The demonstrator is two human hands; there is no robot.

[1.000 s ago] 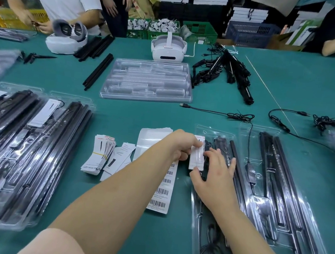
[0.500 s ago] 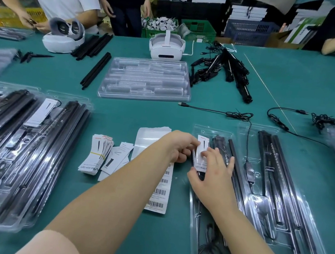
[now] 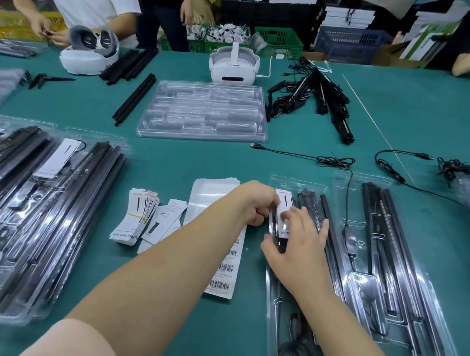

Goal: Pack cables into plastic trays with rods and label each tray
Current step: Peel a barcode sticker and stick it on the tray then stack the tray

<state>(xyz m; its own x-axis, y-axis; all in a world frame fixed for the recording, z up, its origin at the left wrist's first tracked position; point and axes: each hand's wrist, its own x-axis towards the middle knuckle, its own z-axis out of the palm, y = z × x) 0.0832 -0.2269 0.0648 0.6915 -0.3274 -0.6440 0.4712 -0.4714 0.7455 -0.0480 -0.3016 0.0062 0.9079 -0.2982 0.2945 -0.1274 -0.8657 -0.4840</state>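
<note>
A clear plastic tray (image 3: 272,306) with black rods and a coiled black cable lies at front right of the green table. A white label card (image 3: 285,209) lies on the tray's far left end. My left hand (image 3: 257,204) has curled fingers and pinches the card's left edge. My right hand (image 3: 297,249) lies over the tray with straight fingers, their tips pressing on the card. A second filled tray (image 3: 440,338) sits just to the right, with a loose cable (image 3: 337,161) trailing into it.
A banded stack of label cards (image 3: 137,217) and a barcode sticker sheet (image 3: 226,266) lie left of my arms. Filled trays (image 3: 35,215) crowd the left. Empty trays (image 3: 206,111), loose rods (image 3: 134,99), two white headsets (image 3: 234,66) and other people stand beyond.
The label card has gone from being held up beside the tray to lying flat on its far left end. My right hand's fingertips have slid up onto it.
</note>
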